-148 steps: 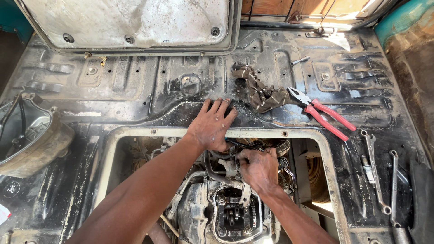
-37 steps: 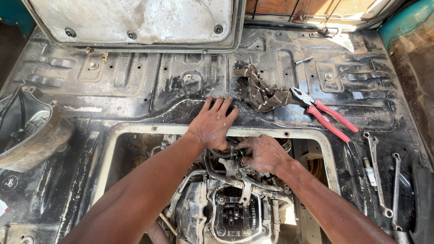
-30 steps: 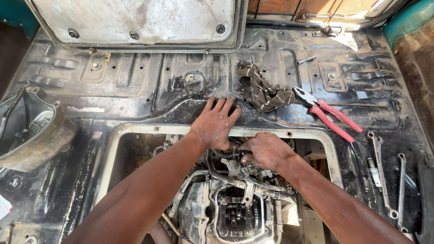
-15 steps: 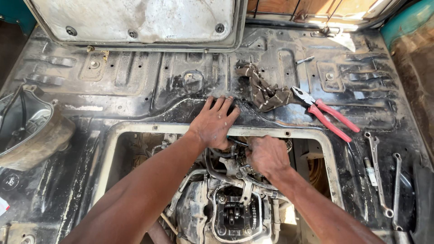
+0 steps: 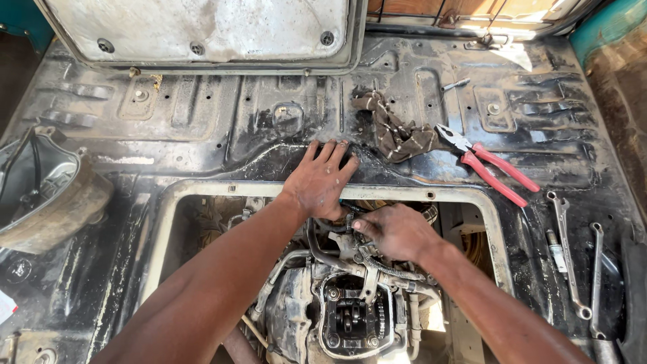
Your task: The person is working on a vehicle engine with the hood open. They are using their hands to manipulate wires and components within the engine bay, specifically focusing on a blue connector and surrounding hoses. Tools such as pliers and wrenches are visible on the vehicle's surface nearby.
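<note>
Greasy grey metal engine [image 5: 350, 317] sits exposed in the floor opening; right hand [image 5: 397, 232] fingers curl closed on its top fitting, left hand [image 5: 320, 182] lies open, flat on the rim above.

Both forearms are bare and reach forward from the bottom edge, converging toward the middle. The left hand [image 5: 321, 180] lies palm down, fingers spread and extended forward, wrist straight. The right hand [image 5: 396, 232] sits just beside and below it, turned inward with the back up, fingers curled and pointing left, thumb tucked under. The two hands are near each other, not touching.
</note>
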